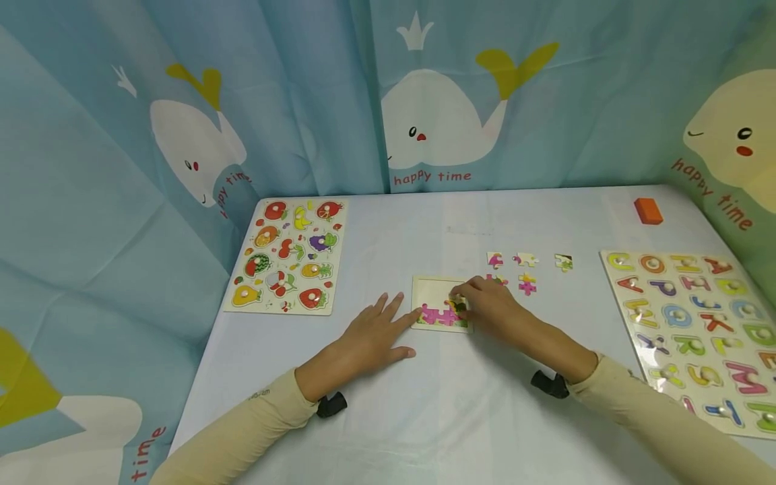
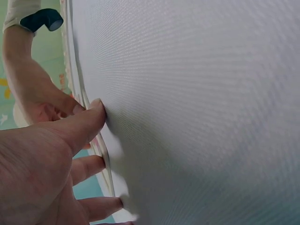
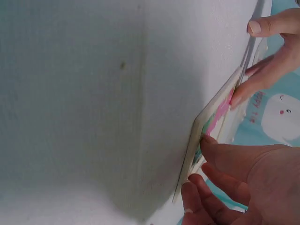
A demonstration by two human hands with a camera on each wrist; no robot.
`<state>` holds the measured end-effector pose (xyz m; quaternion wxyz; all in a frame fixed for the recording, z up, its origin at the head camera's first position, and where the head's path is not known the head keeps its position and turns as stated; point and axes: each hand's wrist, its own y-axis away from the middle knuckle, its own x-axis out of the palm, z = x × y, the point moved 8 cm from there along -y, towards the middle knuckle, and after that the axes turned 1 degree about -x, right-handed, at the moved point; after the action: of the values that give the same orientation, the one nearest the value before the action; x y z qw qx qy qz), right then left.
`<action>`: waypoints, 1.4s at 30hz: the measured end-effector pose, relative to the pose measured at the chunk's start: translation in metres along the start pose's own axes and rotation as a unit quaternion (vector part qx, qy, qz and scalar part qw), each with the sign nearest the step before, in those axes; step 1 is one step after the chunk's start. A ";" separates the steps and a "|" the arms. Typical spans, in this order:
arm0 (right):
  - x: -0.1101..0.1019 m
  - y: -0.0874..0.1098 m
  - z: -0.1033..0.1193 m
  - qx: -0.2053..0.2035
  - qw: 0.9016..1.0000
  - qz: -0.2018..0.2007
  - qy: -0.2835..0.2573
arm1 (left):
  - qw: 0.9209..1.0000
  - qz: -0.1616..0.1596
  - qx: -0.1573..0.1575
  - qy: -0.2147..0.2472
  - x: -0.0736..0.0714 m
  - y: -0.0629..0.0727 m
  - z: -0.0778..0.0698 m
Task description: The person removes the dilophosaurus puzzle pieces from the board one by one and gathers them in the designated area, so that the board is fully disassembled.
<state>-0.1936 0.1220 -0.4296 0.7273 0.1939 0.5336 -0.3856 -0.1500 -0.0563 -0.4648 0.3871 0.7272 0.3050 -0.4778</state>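
Observation:
A small pale puzzle tray (image 1: 432, 288) lies flat in the middle of the table, with joined pink puzzle pieces (image 1: 432, 315) along its near side. At its right end my right hand (image 1: 494, 306) pinches a dark-and-yellow puzzle piece (image 1: 458, 306) between thumb and fingers, partly hiding it. In the right wrist view the thumb (image 3: 218, 152) sits just inside the tray's edge. My left hand (image 1: 370, 339) is spread flat on the table, index fingertip at the tray's left edge. Several loose puzzle pieces (image 1: 527, 285) lie right of the tray, one partly behind the right hand.
A fruit peg board (image 1: 289, 257) lies at the back left. On the right is a letter peg board (image 1: 691, 330), with an orange block (image 1: 648, 211) behind it. Blue whale-print curtains (image 1: 327, 101) hang along the table's back and left sides.

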 end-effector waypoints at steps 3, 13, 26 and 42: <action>0.000 -0.001 0.002 -0.009 1.000 -0.002 -0.004 | 1.000 0.002 -0.003 0.002 0.000 0.000 0.000; 0.003 -0.003 -0.004 0.025 0.998 0.039 -0.050 | 1.000 0.000 -0.003 -0.001 0.000 0.000 0.000; -0.002 0.001 -0.012 0.019 0.996 -0.001 -0.082 | 1.000 0.000 -0.002 0.002 -0.001 -0.001 -0.001; -0.009 0.005 -0.032 0.104 0.978 -0.001 -0.178 | 1.000 -0.001 -0.001 0.004 -0.001 -0.001 -0.002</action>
<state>-0.2111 0.1508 -0.4329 0.7861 0.1959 0.3526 -0.4684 -0.1502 -0.0546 -0.4635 0.3863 0.7287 0.3076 -0.4746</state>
